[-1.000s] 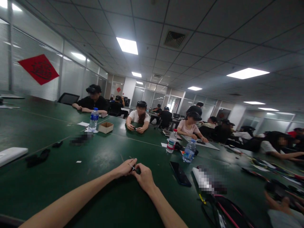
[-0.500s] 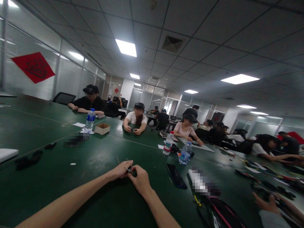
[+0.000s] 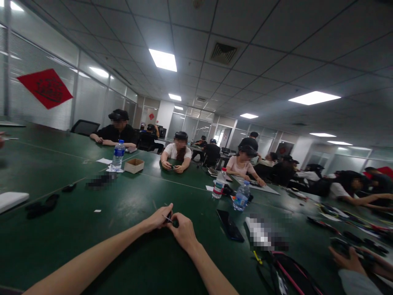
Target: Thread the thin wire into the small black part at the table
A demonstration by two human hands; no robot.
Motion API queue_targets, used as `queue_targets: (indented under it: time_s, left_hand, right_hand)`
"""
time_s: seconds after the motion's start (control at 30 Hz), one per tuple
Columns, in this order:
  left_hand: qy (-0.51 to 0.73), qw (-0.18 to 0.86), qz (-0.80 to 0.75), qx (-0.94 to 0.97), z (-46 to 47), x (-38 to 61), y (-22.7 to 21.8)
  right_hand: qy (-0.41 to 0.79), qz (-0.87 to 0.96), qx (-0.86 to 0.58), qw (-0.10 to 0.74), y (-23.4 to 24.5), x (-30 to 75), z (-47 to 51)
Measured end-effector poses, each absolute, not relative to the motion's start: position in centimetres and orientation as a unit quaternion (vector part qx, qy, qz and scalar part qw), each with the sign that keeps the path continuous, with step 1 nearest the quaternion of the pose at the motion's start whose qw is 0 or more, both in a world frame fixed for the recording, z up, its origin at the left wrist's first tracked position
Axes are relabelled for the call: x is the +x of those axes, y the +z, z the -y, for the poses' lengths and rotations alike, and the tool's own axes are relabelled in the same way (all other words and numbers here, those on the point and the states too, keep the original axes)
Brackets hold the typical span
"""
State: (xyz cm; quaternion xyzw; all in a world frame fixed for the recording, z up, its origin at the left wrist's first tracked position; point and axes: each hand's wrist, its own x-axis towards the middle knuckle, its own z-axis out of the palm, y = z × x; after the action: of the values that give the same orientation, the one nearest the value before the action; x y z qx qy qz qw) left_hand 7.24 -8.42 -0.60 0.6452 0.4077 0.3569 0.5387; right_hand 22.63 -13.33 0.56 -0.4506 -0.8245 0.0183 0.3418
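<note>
My left hand (image 3: 158,219) and my right hand (image 3: 184,231) meet low on the green table (image 3: 123,205), fingers pinched together. Between them sits a small dark part (image 3: 172,221) with a thin metal pin sticking out to the left. Both hands grip it; its exact shape is too small to make out. My forearms stretch in from the bottom edge.
A black phone (image 3: 230,225) lies right of my hands, with two water bottles (image 3: 218,183) (image 3: 241,196) behind it. A third bottle (image 3: 118,155) and a cardboard box (image 3: 134,165) stand further left. Several seated people line the far side. Another person's hand (image 3: 345,259) rests at the lower right.
My hands have stayed pinched together on the small part. The view has shifted slightly; the hands sit at almost the same spot on the table.
</note>
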Motion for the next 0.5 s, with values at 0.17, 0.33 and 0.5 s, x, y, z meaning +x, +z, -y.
queue_targets:
  time_s: [0.17,0.33,0.5]
  left_hand:
    - [0.361,0.529,-0.411,0.649,8.64,7.18,-0.41]
    - [0.366,0.550,-0.417,0.625,8.78,7.14,-0.18]
    - [0.390,0.588,-0.404,0.582,8.64,7.12,-0.07]
  right_hand:
    - [0.019,0.830,-0.446,0.335,0.65,22.49,13.40]
    - [0.017,0.833,-0.441,0.335,0.78,22.37,13.55]
    - [0.020,0.828,-0.461,0.319,1.36,22.60,13.73]
